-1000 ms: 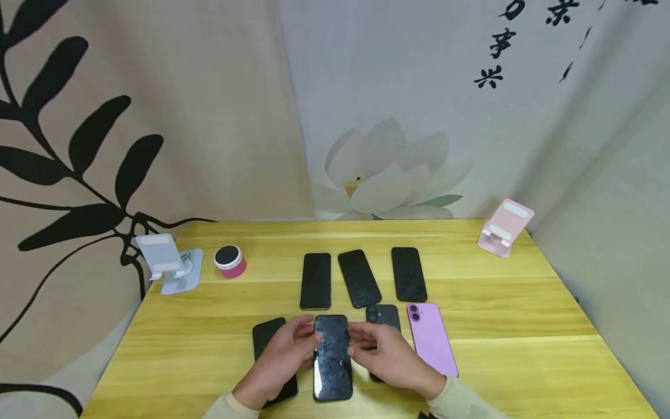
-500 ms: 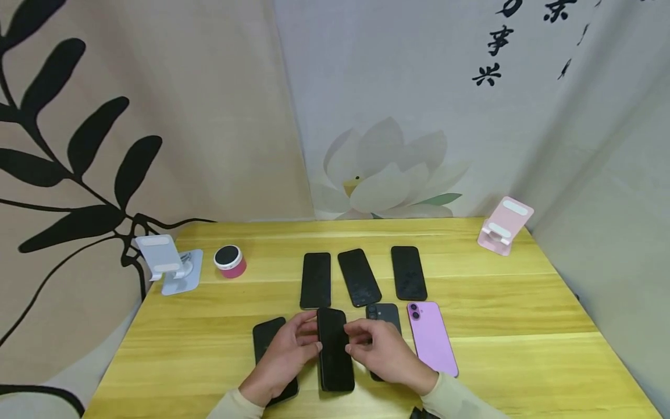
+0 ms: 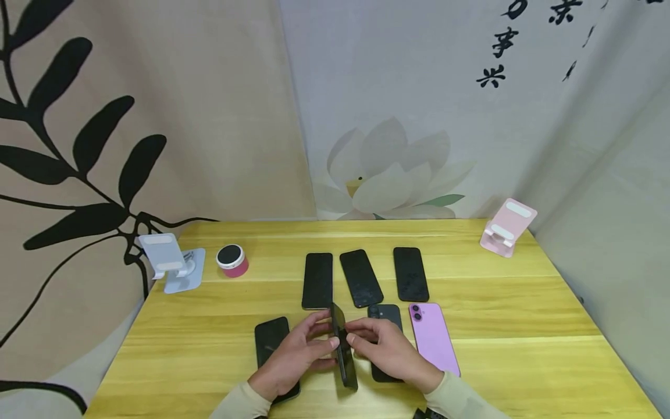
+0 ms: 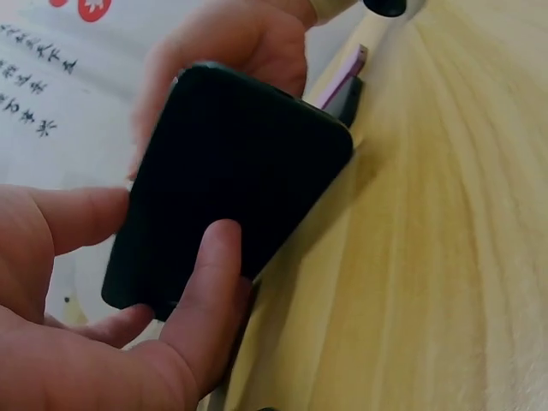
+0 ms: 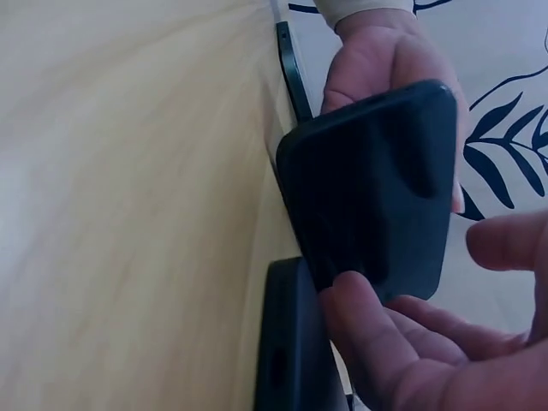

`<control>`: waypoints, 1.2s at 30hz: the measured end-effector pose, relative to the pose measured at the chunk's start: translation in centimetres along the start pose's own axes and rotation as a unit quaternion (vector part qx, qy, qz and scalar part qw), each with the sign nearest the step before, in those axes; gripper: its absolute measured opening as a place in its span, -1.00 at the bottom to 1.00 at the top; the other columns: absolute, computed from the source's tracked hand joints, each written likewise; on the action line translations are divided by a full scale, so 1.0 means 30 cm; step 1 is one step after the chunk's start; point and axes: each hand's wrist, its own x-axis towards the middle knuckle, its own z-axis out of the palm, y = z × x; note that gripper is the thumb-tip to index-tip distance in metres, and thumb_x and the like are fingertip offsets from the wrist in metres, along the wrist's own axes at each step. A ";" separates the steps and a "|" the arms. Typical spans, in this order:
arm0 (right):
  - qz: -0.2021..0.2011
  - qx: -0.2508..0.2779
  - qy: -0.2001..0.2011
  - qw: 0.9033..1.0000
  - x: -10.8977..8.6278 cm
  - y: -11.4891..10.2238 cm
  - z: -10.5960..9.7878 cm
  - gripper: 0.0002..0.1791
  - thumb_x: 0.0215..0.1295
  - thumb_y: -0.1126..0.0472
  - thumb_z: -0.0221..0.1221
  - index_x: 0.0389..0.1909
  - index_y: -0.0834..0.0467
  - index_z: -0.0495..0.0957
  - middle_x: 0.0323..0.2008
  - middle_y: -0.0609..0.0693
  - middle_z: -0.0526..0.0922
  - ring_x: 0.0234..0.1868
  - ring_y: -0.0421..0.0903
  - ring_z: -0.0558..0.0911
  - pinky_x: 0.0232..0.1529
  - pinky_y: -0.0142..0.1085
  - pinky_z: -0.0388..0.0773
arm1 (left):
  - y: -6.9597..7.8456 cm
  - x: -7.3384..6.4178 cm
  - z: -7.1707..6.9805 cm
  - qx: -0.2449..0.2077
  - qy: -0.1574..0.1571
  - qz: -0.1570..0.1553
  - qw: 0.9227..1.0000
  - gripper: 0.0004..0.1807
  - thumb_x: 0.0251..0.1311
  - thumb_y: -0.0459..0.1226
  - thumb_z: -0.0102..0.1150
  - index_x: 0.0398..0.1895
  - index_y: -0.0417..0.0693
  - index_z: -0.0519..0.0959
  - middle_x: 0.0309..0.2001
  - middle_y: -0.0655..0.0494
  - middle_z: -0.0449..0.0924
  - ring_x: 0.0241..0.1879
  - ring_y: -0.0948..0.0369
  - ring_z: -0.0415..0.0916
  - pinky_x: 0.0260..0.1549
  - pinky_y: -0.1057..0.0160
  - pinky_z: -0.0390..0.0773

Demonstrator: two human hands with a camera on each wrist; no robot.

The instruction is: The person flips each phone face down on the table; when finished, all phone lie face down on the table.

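Observation:
A black smartphone (image 3: 342, 349) stands tilted on its long edge between both hands, over the wooden table. My left hand (image 3: 299, 354) pinches it from the left, the thumb at one edge and the fingers on its face, as the left wrist view shows. From the right, my right hand (image 3: 386, 349) touches it with its fingertips. Its thumb (image 5: 505, 240) stays off the phone in the right wrist view. Partly under the left forearm lies another black smartphone (image 3: 270, 340). A dark grey smartphone (image 3: 384, 313) with cameras up is partly hidden by the right hand.
A purple smartphone (image 3: 434, 340) lies right of the right hand. Behind are three black smartphones (image 3: 317, 280). A pale phone stand (image 3: 178, 262) and a pink-and-white round canister (image 3: 232, 261) stand at back left, a pink phone stand (image 3: 508, 227) at back right.
The smartphone in my hands was lying flat and screen up; it has turned up onto its edge and shifted a little right. Both hands stay beside it. The other phones have not moved.

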 end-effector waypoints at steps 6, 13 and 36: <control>0.034 0.066 -0.013 0.997 -0.004 -0.006 -0.003 -0.39 0.57 -0.02 0.22 0.43 0.29 0.47 0.17 0.22 0.72 0.11 0.01 0.76 0.00 -0.24 0.78 | -0.006 0.014 0.022 0.044 0.009 0.000 0.999 -0.16 0.36 -0.10 0.44 0.60 -0.05 0.26 0.49 -0.31 0.33 0.07 0.04 0.71 -0.08 -0.03 0.79; 0.060 0.157 -0.036 0.985 -0.012 -0.020 -0.007 -0.31 0.53 0.16 0.24 0.53 0.38 0.27 0.17 0.34 0.69 0.01 0.06 0.79 -0.09 -0.02 0.81 | -0.002 0.014 0.047 0.127 0.015 0.015 0.992 -0.13 0.23 -0.33 0.52 0.59 0.02 0.33 0.45 -0.31 0.35 -0.04 0.07 0.74 -0.20 0.09 0.79; 0.006 0.101 -0.023 0.995 -0.051 -0.088 -0.009 -0.32 0.39 0.36 0.25 0.48 0.33 0.25 0.18 0.27 0.67 -0.03 0.00 0.78 -0.37 -0.15 0.77 | -0.003 -0.010 0.015 0.016 0.047 -0.030 0.998 -0.46 0.52 -0.23 0.23 0.40 -0.28 0.34 0.11 -0.14 0.59 -0.13 0.12 0.71 -0.12 0.02 0.81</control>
